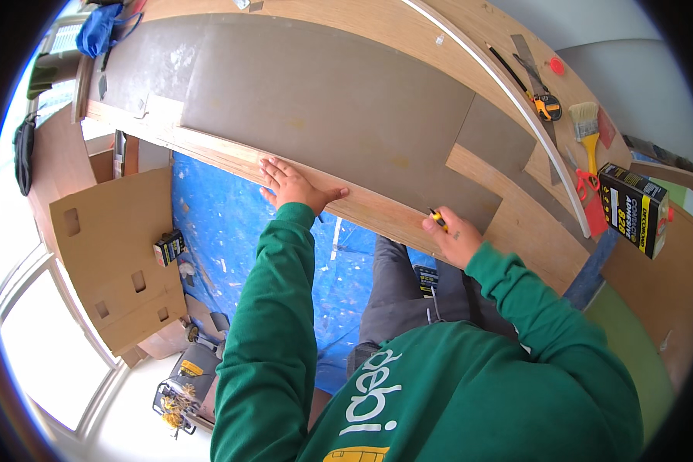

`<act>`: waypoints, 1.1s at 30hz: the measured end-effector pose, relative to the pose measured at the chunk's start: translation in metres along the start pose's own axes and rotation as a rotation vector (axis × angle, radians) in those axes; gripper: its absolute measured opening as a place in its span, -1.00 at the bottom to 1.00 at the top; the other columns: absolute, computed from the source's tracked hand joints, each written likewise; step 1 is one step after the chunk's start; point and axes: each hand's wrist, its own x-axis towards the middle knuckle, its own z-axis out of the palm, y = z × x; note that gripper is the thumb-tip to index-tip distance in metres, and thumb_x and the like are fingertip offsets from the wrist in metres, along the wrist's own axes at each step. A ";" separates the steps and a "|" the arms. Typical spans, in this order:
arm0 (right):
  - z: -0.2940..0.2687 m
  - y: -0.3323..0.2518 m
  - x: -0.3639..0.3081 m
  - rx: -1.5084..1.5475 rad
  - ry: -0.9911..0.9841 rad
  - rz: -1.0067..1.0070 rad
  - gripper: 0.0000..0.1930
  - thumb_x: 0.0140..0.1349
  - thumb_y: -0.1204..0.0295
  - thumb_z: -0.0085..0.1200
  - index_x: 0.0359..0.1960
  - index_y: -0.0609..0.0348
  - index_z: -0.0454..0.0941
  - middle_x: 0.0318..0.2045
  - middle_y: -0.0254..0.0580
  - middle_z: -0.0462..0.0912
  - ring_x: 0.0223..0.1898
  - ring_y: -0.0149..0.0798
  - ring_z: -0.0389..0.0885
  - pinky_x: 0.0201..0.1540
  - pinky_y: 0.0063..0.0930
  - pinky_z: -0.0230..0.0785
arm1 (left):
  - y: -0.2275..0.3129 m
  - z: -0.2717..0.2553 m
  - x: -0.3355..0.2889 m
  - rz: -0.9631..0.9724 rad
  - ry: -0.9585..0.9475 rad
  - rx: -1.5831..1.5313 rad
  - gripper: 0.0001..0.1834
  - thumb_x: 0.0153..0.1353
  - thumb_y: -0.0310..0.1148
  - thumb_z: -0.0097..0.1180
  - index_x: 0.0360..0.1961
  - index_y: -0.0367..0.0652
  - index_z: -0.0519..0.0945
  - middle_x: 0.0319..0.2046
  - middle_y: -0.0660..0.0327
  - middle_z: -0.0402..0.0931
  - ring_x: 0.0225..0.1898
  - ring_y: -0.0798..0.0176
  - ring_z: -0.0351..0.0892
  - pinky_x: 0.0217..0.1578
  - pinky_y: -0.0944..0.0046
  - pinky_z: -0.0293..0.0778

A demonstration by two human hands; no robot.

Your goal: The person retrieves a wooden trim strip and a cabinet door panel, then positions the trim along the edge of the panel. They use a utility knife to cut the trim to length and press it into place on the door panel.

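Note:
My left hand [291, 187] lies flat with its fingers spread on a long pale wooden strip [377, 214] along the near edge of the work surface. On the right, my right hand [458, 237] is closed round a small yellow-and-black tool [439, 219], which looks like a utility knife. Its tip points away from me; most of it is hidden in the fist. The hand rests by the strip's right part. Beyond both hands spreads a large grey-brown sheet [316, 100], its near edge beside the strip.
A white curved strip [508, 92] stands on the far right. Near it lie a tape measure [547, 107], a paintbrush [585, 127], red scissors [587, 183] and an adhesive tin [631, 208]. Cardboard [119, 262] leans at left, beside a blue floor sheet [215, 223].

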 end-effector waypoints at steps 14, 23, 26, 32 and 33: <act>0.053 -0.091 0.104 -0.421 -0.117 -0.353 -0.58 0.49 0.15 -0.20 -0.16 0.33 0.50 -0.26 0.22 0.63 -0.16 0.23 0.60 -0.05 0.09 0.40 | -0.005 -0.001 -0.003 0.035 0.031 -0.044 0.80 -0.45 0.42 0.54 0.49 -0.48 -0.36 0.55 -0.21 -0.43 0.59 -0.10 -0.50 0.49 -0.22 -0.35; 0.072 -0.120 0.128 -0.533 -0.127 -0.399 -0.52 0.49 0.15 -0.21 -0.28 0.32 0.65 -0.28 0.21 0.70 -0.18 0.22 0.65 -0.04 0.09 0.48 | -0.011 0.010 0.002 0.053 0.070 -0.129 0.68 -0.28 0.44 0.39 0.49 -0.47 -0.37 0.56 -0.18 -0.44 0.60 -0.06 -0.50 0.50 -0.20 -0.41; 0.076 -0.124 0.131 -0.554 -0.130 -0.381 -0.51 0.50 0.14 -0.23 -0.26 0.31 0.65 -0.27 0.20 0.70 -0.18 0.23 0.65 -0.04 0.08 0.48 | -0.013 0.014 0.004 0.056 0.088 -0.134 0.65 -0.24 0.44 0.36 0.49 -0.49 -0.37 0.56 -0.18 -0.43 0.60 -0.05 -0.51 0.50 -0.19 -0.44; 0.073 -0.128 0.134 -0.544 -0.148 -0.381 -0.52 0.49 0.17 -0.23 -0.27 0.31 0.66 -0.28 0.20 0.69 -0.19 0.24 0.65 -0.04 0.08 0.48 | -0.011 0.014 0.003 0.058 0.093 -0.121 0.65 -0.24 0.46 0.34 0.49 -0.50 -0.36 0.56 -0.17 -0.43 0.60 -0.04 -0.51 0.50 -0.18 -0.42; 0.074 -0.127 0.135 -0.535 -0.155 -0.391 -0.53 0.49 0.16 -0.22 -0.29 0.31 0.64 -0.30 0.19 0.68 -0.20 0.24 0.64 -0.06 0.08 0.47 | -0.011 0.014 0.003 0.057 0.094 -0.118 0.65 -0.24 0.47 0.34 0.49 -0.50 -0.36 0.56 -0.17 -0.43 0.60 -0.04 -0.51 0.50 -0.18 -0.41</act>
